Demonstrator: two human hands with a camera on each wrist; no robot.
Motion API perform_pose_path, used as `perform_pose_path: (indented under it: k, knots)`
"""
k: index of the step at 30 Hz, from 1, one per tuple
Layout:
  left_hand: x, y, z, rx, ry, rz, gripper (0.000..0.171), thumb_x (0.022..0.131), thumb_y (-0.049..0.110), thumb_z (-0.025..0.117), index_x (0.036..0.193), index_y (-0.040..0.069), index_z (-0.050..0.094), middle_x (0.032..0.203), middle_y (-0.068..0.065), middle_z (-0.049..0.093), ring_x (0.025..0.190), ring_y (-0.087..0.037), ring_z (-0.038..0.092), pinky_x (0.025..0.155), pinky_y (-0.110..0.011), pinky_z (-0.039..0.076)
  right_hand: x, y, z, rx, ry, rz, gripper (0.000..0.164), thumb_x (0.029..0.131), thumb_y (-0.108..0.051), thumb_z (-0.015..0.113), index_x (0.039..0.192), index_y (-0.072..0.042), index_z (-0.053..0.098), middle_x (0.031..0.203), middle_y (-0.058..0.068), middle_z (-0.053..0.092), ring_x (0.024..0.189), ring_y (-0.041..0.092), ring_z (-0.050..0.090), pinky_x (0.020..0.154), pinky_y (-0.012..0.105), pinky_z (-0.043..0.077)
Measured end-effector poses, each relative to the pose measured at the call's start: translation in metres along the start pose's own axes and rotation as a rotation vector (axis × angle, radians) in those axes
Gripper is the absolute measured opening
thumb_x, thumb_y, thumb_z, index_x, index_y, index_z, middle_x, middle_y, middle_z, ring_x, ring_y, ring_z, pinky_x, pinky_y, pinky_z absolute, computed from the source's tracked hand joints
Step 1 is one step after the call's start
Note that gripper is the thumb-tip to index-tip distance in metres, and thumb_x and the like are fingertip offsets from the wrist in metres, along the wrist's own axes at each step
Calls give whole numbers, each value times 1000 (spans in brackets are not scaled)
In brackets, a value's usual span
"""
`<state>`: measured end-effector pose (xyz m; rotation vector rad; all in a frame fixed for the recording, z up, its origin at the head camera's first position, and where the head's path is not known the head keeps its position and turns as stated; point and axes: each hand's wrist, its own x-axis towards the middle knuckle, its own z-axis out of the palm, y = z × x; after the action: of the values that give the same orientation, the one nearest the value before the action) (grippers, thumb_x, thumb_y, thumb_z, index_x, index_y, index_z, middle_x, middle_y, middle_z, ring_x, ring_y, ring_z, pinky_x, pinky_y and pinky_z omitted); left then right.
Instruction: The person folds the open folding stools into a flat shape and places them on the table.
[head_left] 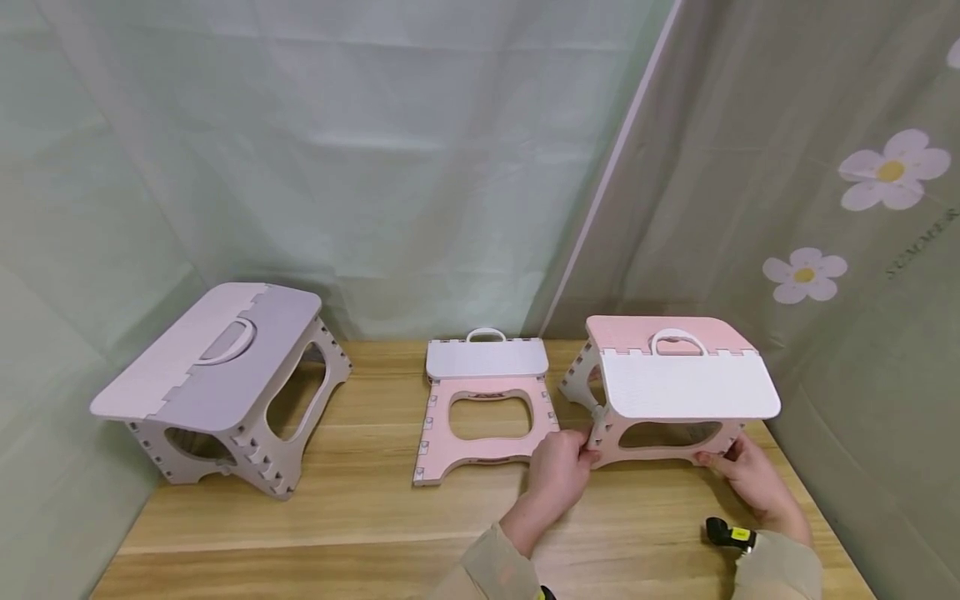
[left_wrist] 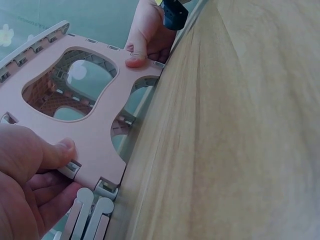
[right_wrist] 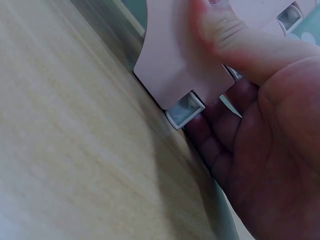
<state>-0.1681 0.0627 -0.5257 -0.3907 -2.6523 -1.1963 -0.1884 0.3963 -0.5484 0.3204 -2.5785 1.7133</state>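
Observation:
An unfolded pink-and-white folding stool [head_left: 690,385] stands on its legs at the right, its white carry handle raised from the seat. My left hand [head_left: 557,473] grips the left side edge of the stool's pink front leg panel, thumb on the face and fingers behind. At the panel's lower right corner my right hand [head_left: 756,485] holds on in the same way; its thumb [right_wrist: 220,30] lies across the pink face in the right wrist view. Beside the left hand lies a folded pink-and-white stool [head_left: 487,360], flat on the wooden table [head_left: 360,542].
A larger unfolded stool [head_left: 225,358] in grey and pale pink stands at the table's left. Pale green curtain [head_left: 390,150] hangs behind, and a darker flowered cloth [head_left: 720,167] runs along the back right, close to the right stool.

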Motion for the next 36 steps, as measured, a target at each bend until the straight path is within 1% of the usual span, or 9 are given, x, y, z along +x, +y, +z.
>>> perform_pose_path:
  k: [7, 14, 17, 23, 32, 36]
  knots:
    - [0, 1, 0, 0, -1, -1, 12, 94, 21, 85, 83, 16, 79, 74, 6, 73, 64, -8, 62, 54, -28, 43, -1, 1, -1, 20, -9, -12, 35, 101, 8, 67, 129, 17, 47, 105, -12, 69, 94, 2, 62, 80, 18, 48]
    - [-1, 2, 0, 3, -13, -10, 9, 94, 20, 84, 87, 17, 81, 78, 5, 75, 69, -11, 67, 57, -30, 47, -1, 3, -1, 11, -10, -10, 35, 101, 7, 67, 130, 15, 48, 106, -9, 68, 94, 3, 61, 81, 18, 48]
    - [-1, 2, -1, 11, -11, -12, 7, 93, 20, 84, 87, 17, 81, 78, 4, 75, 70, -12, 68, 57, -30, 47, -2, 2, 0, 2, -10, -2, 36, 102, 5, 68, 130, 14, 48, 106, -10, 67, 95, 2, 61, 81, 18, 48]
    - [0, 2, -1, 15, -12, -14, 8, 93, 20, 85, 87, 16, 82, 77, 4, 75, 69, -12, 67, 57, -30, 47, -1, 3, 0, 0, -14, 10, 37, 102, 4, 68, 132, 13, 48, 107, -11, 67, 95, 2, 61, 81, 18, 48]
    - [1, 1, -1, 15, -17, -8, 8, 93, 19, 85, 87, 16, 81, 76, 5, 74, 68, -12, 67, 57, -31, 48, 0, 4, -1, 10, -13, -10, 35, 101, 7, 67, 130, 15, 48, 106, -10, 68, 94, 2, 61, 80, 19, 48]
    - [1, 1, -1, 13, -27, -14, 6, 93, 19, 85, 91, 15, 82, 79, 4, 76, 71, -13, 68, 58, -31, 49, -1, 4, -1, 2, -15, -6, 35, 101, 7, 67, 130, 15, 49, 106, -10, 68, 94, 2, 61, 80, 19, 48]
